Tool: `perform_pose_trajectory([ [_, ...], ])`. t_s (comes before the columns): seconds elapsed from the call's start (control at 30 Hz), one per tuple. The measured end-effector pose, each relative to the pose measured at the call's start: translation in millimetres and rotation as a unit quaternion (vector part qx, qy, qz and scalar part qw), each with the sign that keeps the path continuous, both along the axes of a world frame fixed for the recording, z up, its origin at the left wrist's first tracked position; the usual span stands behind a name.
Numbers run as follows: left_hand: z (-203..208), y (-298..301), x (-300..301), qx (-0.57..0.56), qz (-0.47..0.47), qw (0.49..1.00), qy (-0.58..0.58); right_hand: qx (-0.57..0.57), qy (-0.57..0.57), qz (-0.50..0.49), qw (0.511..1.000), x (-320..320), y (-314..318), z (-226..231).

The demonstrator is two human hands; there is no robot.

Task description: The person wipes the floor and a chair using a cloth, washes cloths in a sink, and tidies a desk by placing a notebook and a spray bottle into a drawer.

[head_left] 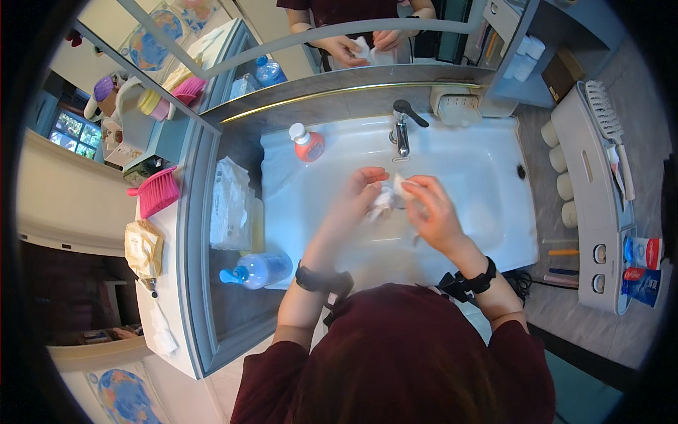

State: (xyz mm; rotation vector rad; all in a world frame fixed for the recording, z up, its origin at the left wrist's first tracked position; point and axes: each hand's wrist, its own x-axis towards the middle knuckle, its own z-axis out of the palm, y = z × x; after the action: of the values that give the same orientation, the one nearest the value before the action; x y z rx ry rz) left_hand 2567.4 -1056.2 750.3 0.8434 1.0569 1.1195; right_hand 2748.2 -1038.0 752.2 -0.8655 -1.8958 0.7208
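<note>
Pinching part of a crumpled white cloth (383, 203) in the fingers of the right hand (434, 214), above the white sink (491, 212), just in front of the tap (401, 134). Holding the left hand (355, 201) close alongside, too blurred to tell spread fingers from a grip on the same cloth. Seemingly partway through handling: picked up, not yet laid down.

White cloth (382, 203), seemingly crumpled, hangs over the sink (484, 205).
</note>
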Motion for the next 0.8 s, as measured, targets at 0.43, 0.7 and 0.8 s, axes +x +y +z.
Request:
perform_pose_trajectory([
  [0.43,2,-11,15,0.094,0.006,0.986,0.141,0.001,0.073,-0.018,0.997,-12,7,-2],
  [0.7,-6,-1,-4,0.110,0.104,0.983,0.101,-0.076,0.083,-0.005,0.994,7,13,-6],
  [0.8,9,-3,-1,0.127,0.097,0.981,0.108,-0.107,0.090,-0.001,0.990,19,25,-16],
])
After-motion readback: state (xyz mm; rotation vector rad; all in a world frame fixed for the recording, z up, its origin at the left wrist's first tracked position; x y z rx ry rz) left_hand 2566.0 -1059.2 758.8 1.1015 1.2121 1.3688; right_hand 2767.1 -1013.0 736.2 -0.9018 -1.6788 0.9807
